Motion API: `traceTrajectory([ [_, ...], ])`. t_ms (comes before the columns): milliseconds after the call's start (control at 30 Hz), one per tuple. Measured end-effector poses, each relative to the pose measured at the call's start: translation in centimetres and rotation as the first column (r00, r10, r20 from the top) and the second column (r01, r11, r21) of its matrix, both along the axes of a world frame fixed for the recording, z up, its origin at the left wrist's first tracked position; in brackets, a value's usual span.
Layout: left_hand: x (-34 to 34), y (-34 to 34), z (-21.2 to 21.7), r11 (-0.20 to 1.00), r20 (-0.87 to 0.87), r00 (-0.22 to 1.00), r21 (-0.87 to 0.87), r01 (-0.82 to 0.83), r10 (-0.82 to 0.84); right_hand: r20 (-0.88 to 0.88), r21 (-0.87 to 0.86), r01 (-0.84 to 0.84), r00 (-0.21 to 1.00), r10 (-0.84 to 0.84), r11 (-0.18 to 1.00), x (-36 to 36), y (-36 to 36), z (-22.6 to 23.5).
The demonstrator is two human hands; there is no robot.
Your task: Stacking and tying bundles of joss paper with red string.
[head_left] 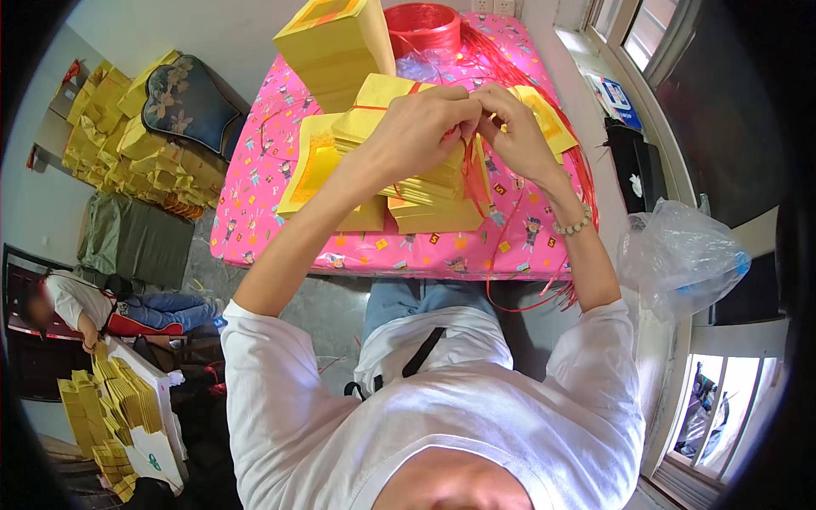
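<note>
Along the left side, yellow paper bundles (pixel 127 149) are heaped at the far wall; nearer, a co-worker (pixel 127 306) stands by more yellow stacks (pixel 127 391). To their right, a counter (pixel 234 225) under a pink patterned cover carries a tall yellow stack (pixel 336 64) at its far side. Mid-counter, a yellow bundle (pixel 370 115) crossed by red cord (pixel 470 174) lies on lower stacks, which seem to raise it so cord can pass around it. Above its right part, the left hand (pixel 429 127) is closed, fingers curled on the cord. Meeting it, the right hand (pixel 517 132) bends thumb toward fingers, seemingly pinching the same cord, probably to keep it taut. Farther right, loose red strands (pixel 585 183) trail down the counter's edge, apparently kept within reach.
</note>
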State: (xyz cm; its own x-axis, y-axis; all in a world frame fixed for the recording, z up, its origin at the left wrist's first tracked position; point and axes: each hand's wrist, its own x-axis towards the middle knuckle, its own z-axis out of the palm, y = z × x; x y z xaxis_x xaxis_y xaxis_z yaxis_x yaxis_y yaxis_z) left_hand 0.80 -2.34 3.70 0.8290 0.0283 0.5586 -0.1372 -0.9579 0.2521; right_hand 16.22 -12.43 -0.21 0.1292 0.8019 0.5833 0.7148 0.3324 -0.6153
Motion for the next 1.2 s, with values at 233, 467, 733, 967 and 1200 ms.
traceTrajectory([
  [233, 0.3, 0.2, -0.2, 0.997, 0.027, 1.0, -0.07, -0.012, 0.014, -0.148, -0.025, -0.064, 0.987, 0.06, 0.998, 0.8, 0.6, -0.9],
  [467, 0.5, -0.7, 0.0, 0.991, 0.048, 0.993, -0.086, -0.101, 0.105, -0.209, -0.036, -0.085, 0.975, 0.076, 0.996, 0.6, 0.5, -0.8],
  [733, 0.9, -1.3, -1.0, 0.979, 0.152, 0.968, -0.035, -0.199, 0.202, -0.184, 0.003, -0.07, 0.98, 0.07, 0.998, 0.4, 0.7, -1.1],
  [967, 0.7, -3.0, 0.0, 0.918, 0.056, 0.933, 0.165, -0.361, 0.356, -0.141, 0.071, -0.12, 0.982, 0.129, 0.99, 0.4, 0.6, -1.3],
  [1200, 1.0, -0.2, -0.2, 0.977, 0.121, 0.973, 0.059, -0.204, 0.195, -0.294, -0.067, -0.137, 0.949, 0.112, 0.988, 1.8, 1.0, -1.4],
])
